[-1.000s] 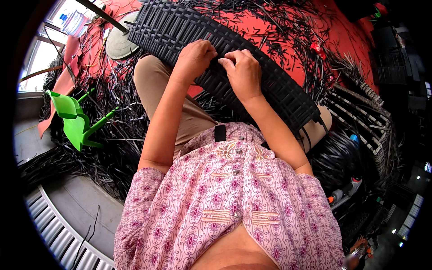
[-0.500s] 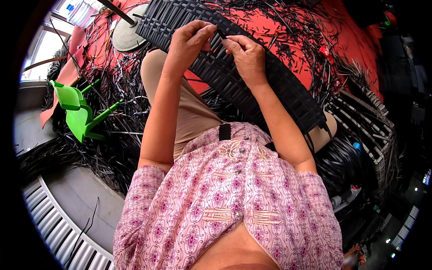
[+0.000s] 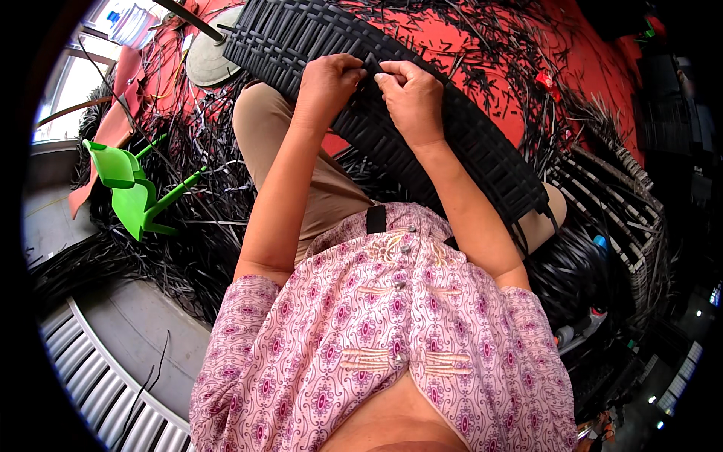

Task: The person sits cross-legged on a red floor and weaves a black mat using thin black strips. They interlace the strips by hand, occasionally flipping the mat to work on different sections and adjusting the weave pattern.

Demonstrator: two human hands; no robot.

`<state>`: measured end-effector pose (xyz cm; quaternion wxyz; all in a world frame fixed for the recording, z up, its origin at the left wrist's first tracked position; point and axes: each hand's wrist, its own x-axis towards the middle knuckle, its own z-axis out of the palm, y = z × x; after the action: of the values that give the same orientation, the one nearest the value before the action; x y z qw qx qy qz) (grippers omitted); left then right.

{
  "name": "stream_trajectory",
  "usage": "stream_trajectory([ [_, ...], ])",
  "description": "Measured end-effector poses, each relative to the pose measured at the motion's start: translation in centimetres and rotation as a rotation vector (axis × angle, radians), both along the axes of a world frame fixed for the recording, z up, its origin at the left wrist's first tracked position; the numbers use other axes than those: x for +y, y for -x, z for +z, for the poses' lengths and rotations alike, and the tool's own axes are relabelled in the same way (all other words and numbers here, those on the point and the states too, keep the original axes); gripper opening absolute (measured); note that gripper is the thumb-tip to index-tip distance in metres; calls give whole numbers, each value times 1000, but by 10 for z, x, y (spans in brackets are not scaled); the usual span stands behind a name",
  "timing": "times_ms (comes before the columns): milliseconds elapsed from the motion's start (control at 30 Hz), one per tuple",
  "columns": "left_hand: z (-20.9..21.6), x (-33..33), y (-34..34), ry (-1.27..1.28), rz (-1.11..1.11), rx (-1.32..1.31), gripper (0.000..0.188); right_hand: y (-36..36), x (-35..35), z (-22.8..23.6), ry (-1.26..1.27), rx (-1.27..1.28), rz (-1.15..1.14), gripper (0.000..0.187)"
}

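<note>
A long black woven panel (image 3: 482, 154) of flat plastic strips lies slanted across my lap, from upper left to lower right. Over its upper middle, my left hand (image 3: 328, 87) is closed in a pinch, fingertips at the weave. My right hand (image 3: 412, 102) pinches too, thumb and forefinger a short gap to the right of the left. Between the fingertips runs a short black strip (image 3: 370, 63), hard to tell from the dark weave behind it. Both hands appear to grip this strip; its ends are hidden by the fingers.
Cut black strip pieces (image 3: 482, 79) litter the red floor (image 3: 422, 34) beyond the panel. A green plastic object (image 3: 132, 203) sits among tangled strips at left. A round grey base with a pole (image 3: 211, 64) stands at upper left. A striped woven frame (image 3: 602, 203) lies at right.
My left hand has come down and slightly right, from above the panel to its surface. The right hand stays nearly in place, still pinching.
</note>
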<state>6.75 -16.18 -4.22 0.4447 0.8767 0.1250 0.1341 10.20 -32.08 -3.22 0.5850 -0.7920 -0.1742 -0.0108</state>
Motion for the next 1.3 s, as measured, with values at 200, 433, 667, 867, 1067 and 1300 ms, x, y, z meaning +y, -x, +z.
stream_trajectory([
  [200,9,-9,3,-369,16,-67,23,-1,2,-2,52,0,-8,16],
  [433,4,-17,2,-406,69,-103,21,0,-3,-3,-3,11,-14,16],
  [667,2,-10,-3,-109,-5,-77,20,2,-5,6,72,-4,-20,16],
  [867,-6,-9,-5,-44,-1,-78,20,-4,-4,11,309,-67,17,18],
  [1067,-3,-3,-6,-194,-113,-131,20,-4,-1,15,464,-137,46,18],
  [1300,29,1,9,-9,-47,55,16,-1,4,16,525,-263,57,18],
])
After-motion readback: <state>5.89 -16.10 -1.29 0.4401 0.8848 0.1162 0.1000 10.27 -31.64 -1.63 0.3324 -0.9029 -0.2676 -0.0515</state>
